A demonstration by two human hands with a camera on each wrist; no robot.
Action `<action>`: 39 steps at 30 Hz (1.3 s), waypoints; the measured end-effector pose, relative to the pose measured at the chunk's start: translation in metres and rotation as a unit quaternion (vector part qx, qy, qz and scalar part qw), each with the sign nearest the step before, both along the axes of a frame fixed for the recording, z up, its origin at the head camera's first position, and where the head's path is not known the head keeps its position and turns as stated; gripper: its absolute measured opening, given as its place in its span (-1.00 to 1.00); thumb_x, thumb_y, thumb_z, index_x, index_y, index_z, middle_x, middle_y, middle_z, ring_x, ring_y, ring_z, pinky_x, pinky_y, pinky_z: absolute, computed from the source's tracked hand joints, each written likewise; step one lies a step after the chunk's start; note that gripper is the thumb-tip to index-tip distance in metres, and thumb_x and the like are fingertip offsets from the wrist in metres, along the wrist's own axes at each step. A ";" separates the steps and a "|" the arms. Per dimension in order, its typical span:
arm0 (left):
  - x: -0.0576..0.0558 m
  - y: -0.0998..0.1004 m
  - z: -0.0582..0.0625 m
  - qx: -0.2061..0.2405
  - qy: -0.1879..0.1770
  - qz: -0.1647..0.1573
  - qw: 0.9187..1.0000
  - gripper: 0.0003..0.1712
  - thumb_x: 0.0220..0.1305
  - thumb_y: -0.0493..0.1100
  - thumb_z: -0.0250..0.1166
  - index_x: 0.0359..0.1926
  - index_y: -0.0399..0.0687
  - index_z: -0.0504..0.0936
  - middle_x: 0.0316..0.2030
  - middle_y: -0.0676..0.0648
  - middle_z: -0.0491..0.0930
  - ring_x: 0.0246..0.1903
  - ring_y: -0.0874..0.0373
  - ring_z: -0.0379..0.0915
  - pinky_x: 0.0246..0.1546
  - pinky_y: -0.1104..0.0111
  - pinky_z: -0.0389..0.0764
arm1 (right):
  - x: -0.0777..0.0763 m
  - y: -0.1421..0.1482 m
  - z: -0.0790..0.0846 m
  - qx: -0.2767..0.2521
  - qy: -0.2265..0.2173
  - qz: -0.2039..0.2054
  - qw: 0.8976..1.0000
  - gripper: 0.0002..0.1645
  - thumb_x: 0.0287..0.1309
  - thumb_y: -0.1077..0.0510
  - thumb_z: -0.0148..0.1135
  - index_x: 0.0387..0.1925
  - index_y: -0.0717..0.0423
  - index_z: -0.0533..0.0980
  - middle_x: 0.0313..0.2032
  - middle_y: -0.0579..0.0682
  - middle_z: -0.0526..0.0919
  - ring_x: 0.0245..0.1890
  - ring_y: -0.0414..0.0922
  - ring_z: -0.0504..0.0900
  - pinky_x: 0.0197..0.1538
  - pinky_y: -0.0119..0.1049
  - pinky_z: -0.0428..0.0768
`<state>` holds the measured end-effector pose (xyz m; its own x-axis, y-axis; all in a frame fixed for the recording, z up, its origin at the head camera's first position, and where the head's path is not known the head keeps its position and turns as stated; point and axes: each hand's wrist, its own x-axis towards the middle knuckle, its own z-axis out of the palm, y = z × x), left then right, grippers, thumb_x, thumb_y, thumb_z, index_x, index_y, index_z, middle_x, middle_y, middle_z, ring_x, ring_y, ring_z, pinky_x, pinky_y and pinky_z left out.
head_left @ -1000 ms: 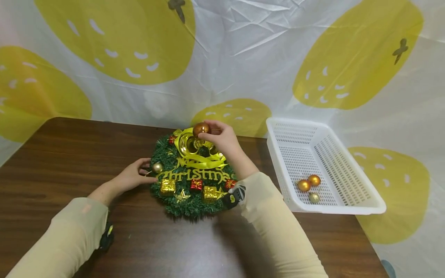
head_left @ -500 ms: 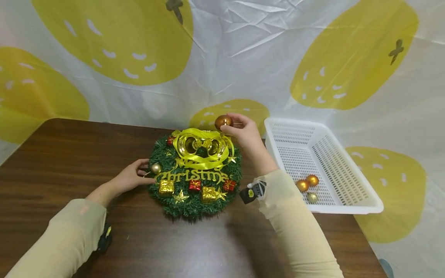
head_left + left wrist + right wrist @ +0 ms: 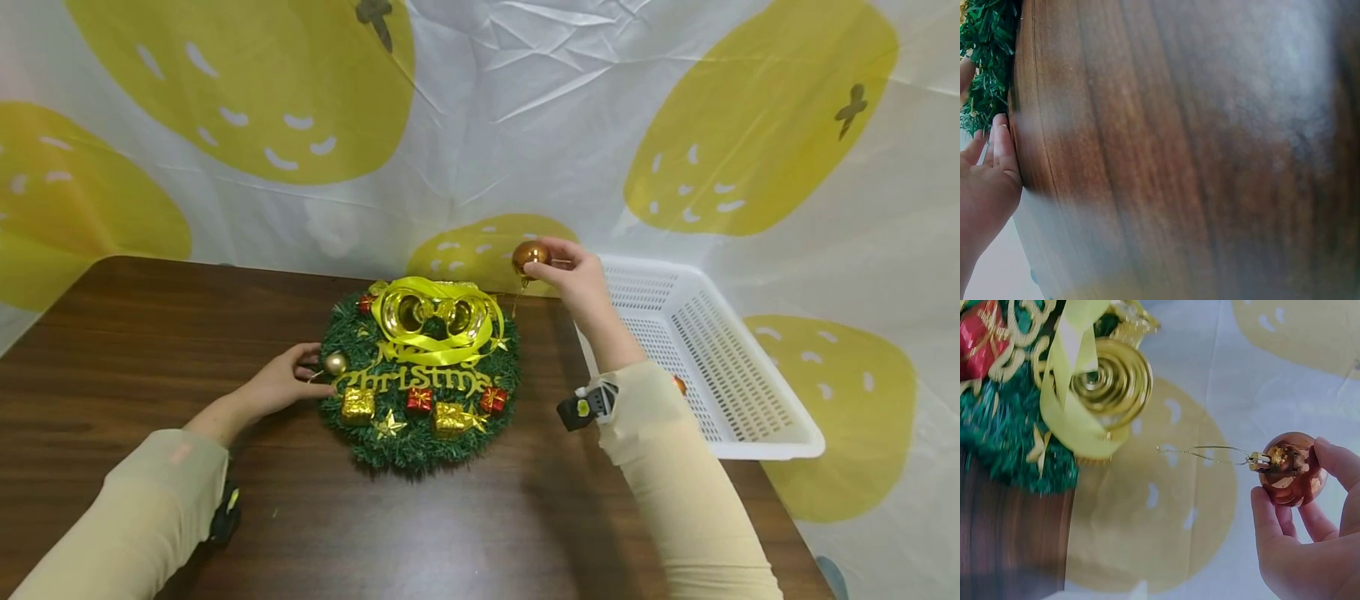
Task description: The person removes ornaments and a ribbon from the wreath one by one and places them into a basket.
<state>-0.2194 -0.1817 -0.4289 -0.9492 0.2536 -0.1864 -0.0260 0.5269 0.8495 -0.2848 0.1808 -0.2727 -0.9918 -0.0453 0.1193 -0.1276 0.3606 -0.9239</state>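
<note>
A green Christmas wreath [image 3: 420, 375] with a gold ribbon bow [image 3: 435, 315], gold lettering and small gift boxes lies on the brown table [image 3: 135, 333]. My right hand [image 3: 572, 275] pinches a copper bauble [image 3: 529, 254] in the air between the wreath and the white basket [image 3: 712, 350]; the bauble [image 3: 1291, 469] trails a thin gold loop [image 3: 1210, 453]. My left hand [image 3: 288, 379] rests at the wreath's left edge, fingertips at a small gold bauble [image 3: 335, 363] on the wreath. In the left wrist view the left hand [image 3: 985, 181] lies beside the green needles [image 3: 988, 62].
The white basket stands at the table's right end; one orange bauble [image 3: 679, 384] in it peeks out behind my right sleeve. A white sheet with yellow lemon prints [image 3: 247, 92] hangs behind the table. Bare tabletop lies in front of and left of the wreath.
My right hand has lifted the copper bauble off the top of the wreath and carried it right, towards the basket. The left hand has stayed at the wreath's left edge.
</note>
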 end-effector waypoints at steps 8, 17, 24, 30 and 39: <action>0.001 0.001 0.002 0.002 -0.004 0.002 1.000 0.04 0.18 -0.03 0.31 0.41 -0.42 -0.13 0.29 -0.49 0.07 0.16 -0.30 0.20 0.07 -0.02 0.41 | -0.001 0.031 0.003 -0.004 0.002 -0.029 1.000 -0.43 0.11 0.21 0.25 0.17 0.27 0.41 -0.30 -0.26 0.48 -0.24 -0.36 0.47 -0.09 -0.52 0.41; 0.001 0.001 0.002 0.004 -0.004 0.002 1.000 0.04 0.17 -0.03 0.32 0.41 -0.40 -0.11 0.29 -0.48 0.08 0.17 -0.31 0.20 0.07 -0.01 0.42 | -0.002 0.065 0.003 -0.007 0.003 -0.070 0.998 -0.39 0.12 0.22 0.22 0.21 0.33 0.35 -0.33 -0.31 0.47 -0.29 -0.44 0.47 -0.14 -0.63 0.46; 0.001 0.001 0.002 0.002 -0.003 -0.001 1.000 0.03 0.20 -0.05 0.30 0.41 -0.41 -0.13 0.28 -0.49 0.07 0.17 -0.33 0.19 0.06 -0.02 0.42 | -0.001 0.089 0.004 -0.075 0.002 -0.074 0.994 -0.63 0.10 0.28 0.23 -0.01 0.20 0.45 -0.34 -0.25 0.48 -0.36 -0.44 0.51 -0.23 -0.67 0.50; 0.000 0.000 -0.002 0.002 0.007 0.004 1.000 0.05 0.16 0.02 0.33 0.41 -0.38 -0.09 0.26 -0.46 0.11 0.13 -0.22 0.27 0.05 0.05 0.46 | -0.001 0.109 0.002 -0.145 -0.002 -0.071 0.987 -0.77 0.10 0.35 0.21 -0.23 0.03 0.45 -0.42 -0.29 0.58 -0.43 -0.44 0.57 -0.26 -0.66 0.52; 0.001 0.001 0.001 0.011 -0.007 0.000 1.000 0.06 0.17 0.00 0.32 0.42 -0.37 -0.12 0.30 -0.47 0.06 0.20 -0.32 0.17 0.11 -0.03 0.39 | 0.002 0.138 -0.004 -0.119 -0.032 -0.122 0.985 -0.79 0.10 0.26 0.26 -0.25 -0.01 0.44 -0.41 -0.31 0.53 -0.40 -0.44 0.51 -0.27 -0.68 0.49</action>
